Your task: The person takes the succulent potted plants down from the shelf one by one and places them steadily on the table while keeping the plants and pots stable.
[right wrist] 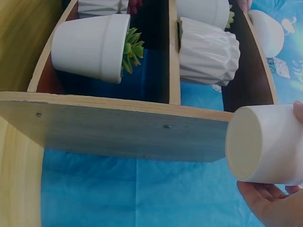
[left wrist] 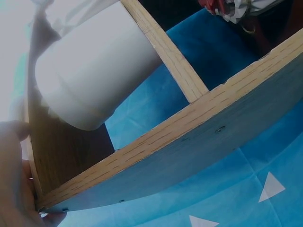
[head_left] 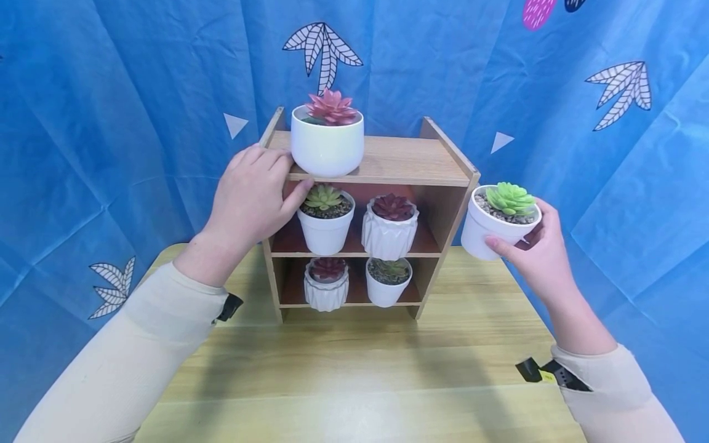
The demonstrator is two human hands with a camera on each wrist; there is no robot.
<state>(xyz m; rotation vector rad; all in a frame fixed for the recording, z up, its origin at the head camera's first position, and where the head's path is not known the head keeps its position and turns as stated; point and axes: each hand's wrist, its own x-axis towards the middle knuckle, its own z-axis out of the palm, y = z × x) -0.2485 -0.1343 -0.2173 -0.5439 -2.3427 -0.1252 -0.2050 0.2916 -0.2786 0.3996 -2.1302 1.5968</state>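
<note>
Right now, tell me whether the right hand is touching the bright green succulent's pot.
Touching: the head view shows the right hand gripping the white pot, thumb laid against its side.

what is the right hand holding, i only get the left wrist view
Observer: The right hand holds a white pot with a green plant.
Operator: ok and where is it being held
Observer: To the right of the shelf, plant side up.
Operator: what sits up top
Observer: A round pot with a pink plant, toward the left end of the top board.
</note>
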